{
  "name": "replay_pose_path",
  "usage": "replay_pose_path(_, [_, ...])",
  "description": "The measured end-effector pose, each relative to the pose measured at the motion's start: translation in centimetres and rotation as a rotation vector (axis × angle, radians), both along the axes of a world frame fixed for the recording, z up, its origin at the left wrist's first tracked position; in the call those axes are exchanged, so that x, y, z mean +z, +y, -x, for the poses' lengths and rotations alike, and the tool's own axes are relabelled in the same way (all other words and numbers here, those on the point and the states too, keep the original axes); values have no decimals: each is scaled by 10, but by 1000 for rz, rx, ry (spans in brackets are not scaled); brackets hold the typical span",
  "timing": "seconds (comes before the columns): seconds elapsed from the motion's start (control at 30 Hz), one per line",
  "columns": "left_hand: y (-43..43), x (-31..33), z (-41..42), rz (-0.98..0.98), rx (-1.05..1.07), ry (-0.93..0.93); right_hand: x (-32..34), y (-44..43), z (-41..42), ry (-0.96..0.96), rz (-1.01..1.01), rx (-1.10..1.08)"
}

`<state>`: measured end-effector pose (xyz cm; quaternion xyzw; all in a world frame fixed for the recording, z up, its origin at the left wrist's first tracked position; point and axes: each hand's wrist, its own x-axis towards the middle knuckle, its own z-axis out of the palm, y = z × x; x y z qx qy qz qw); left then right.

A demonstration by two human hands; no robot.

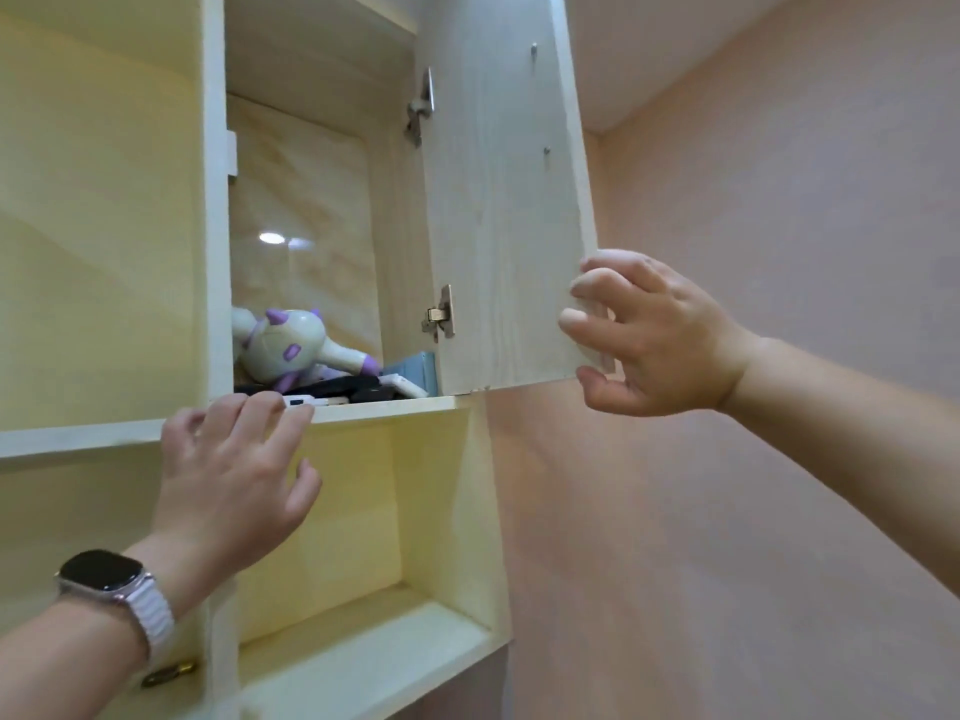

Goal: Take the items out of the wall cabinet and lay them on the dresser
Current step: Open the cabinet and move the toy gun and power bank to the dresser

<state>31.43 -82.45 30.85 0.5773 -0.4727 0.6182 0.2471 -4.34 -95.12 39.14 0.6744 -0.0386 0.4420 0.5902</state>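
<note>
The left hand, a watch on its wrist, is reaching up with fingers spread loosely, holding nothing, fingertips touching the shelf edge. The right hand is gripping the lower free corner of the open cabinet door, fingers curled around its edge. Just beyond the left fingertips, a white-and-purple toy is lying on flat dark and white items, with open space above.

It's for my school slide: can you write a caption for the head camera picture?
Right hand holds the cabinet door open while the left hand reaches toward the toy figure.
</note>
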Motion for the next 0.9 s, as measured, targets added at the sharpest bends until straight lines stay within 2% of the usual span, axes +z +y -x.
replay_pose_path(0.23, [2,3,5,-16,-11,57,-11,-38,29,-66,-135,-153])
replay_pose_path(0.43, [4,3,4,-14,-7,59,-17,-23,7,-177,-173,-196])
replay_pose_path(0.57, [4,4,2,-22,12,59,-28,-4,-23,-320,-315,-228])
replay_pose_path(0.73, [4,6,-2,-55,18,24,-28,5,-70,-306,-460,-62])
replay_pose_path(0.9, [6,25,-6,-100,36,-128,-18,-1,-133,-192,-706,151])
